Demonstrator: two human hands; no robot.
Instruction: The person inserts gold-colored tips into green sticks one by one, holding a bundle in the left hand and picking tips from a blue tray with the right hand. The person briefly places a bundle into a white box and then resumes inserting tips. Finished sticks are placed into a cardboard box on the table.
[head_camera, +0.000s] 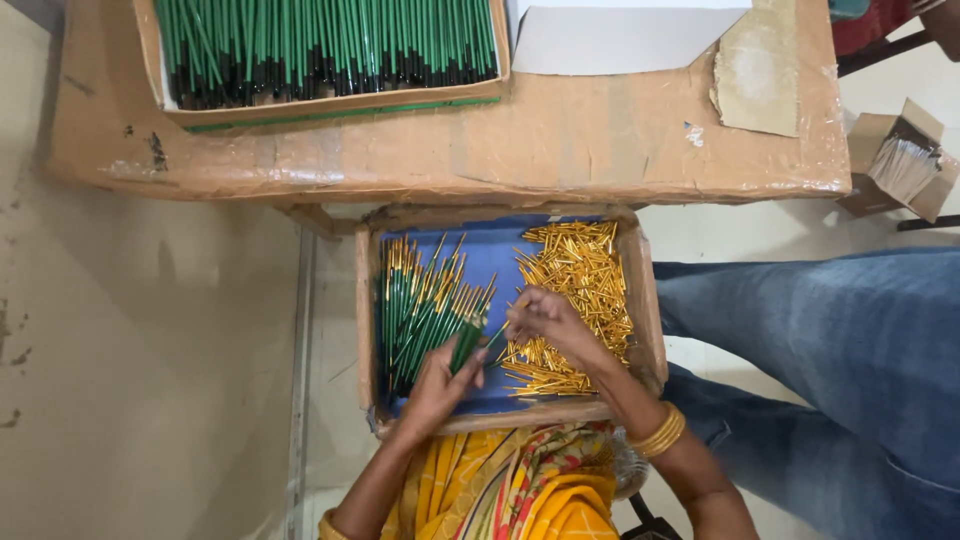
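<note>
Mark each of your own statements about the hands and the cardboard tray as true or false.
1. The left hand grips a bundle of green sticks. True.
2. The gold pieces lie on the tray's left side. False: they lie on the right.
3. The right hand wears gold bangles at the wrist. True.
4. The tray has a red lining. False: it is blue.

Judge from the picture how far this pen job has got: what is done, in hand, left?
Done: green pens with gold tips lie piled in the small box. In hand: the left hand holds a bunch of pens; the right hand holds one pen. Left: loose gold tips and a tray of untipped pens.
</note>
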